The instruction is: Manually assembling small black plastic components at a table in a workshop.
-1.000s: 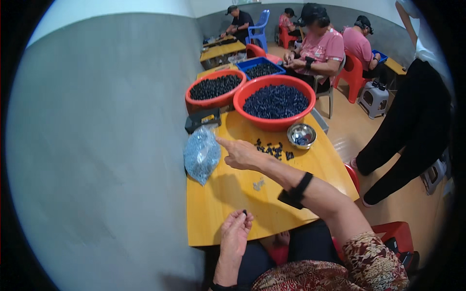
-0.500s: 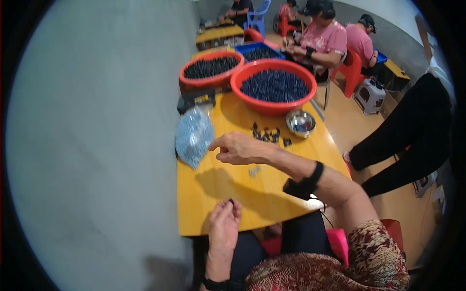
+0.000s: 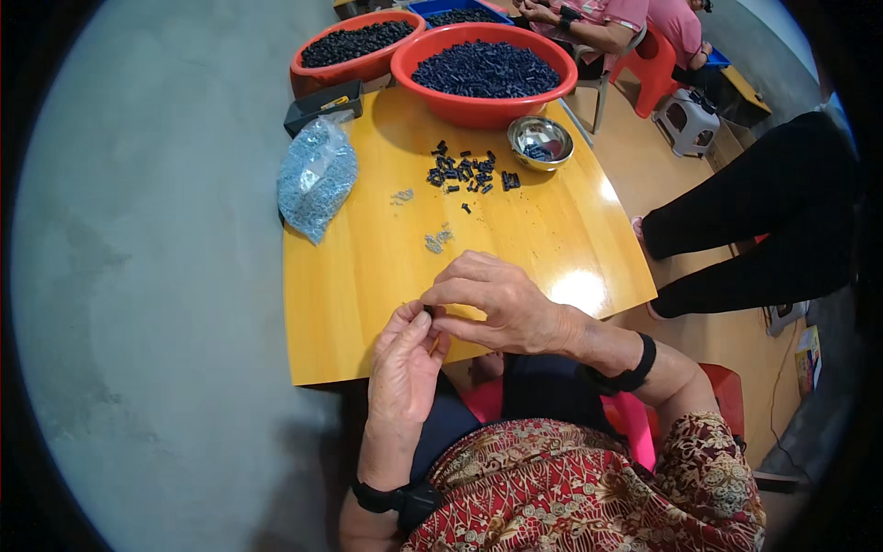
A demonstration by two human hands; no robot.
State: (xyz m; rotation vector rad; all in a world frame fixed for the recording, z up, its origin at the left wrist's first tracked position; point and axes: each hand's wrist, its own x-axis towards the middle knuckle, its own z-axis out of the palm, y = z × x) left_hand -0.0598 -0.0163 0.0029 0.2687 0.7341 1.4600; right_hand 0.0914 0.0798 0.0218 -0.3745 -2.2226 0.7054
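red plastic basin of dark pieces [image 3: 485, 69] and clear plastic bag of small grey parts [image 3: 316, 177] sit far up the yellow wooden counter [image 3: 368, 276]; a tiny dark part [image 3: 428, 310] sits pinched between fingers of left hand [image 3: 405, 368] and right hand [image 3: 501, 308].

Tiny dark part [image 3: 428, 310] mostly hidden btwn fingertips [image 3: 425, 319]; shape unclear

Yellow table [image 3: 552, 230]; grey floor [image 3: 138, 276]

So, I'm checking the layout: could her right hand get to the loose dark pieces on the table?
Probably yes. Only bare yellow table lies between the right hand and the dark pieces, nothing blocking, though it is pinching a small part now.
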